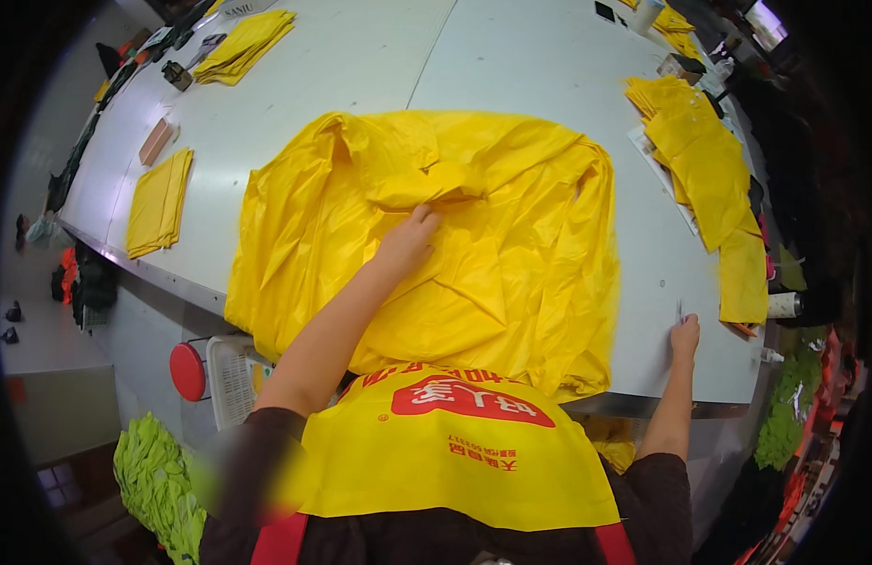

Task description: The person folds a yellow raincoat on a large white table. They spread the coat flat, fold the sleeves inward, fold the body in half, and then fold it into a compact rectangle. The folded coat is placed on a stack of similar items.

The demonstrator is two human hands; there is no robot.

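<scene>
A large yellow jacket-like garment [511,254] of thin, shiny, crumpled fabric lies spread on the pale table in front of me. Its collar [427,184] sits near the middle, toward the far side. My left hand [410,247] reaches over the garment, its fingers closed at the near edge of the collar fabric. To the right, apart from the garment, my right hand [684,336] is closed by the table's edge. A thin, greyish tip pokes up from its fingers; the rest of that object is hidden in the hand.
Folded yellow pieces [160,202] lie at left beside a small brownish block [155,141]; another yellow stack [245,45] is farther back. Overlapping yellow pieces [704,155] line the right side. A red round stool [187,371] and white basket [231,381] stand below the table's left edge.
</scene>
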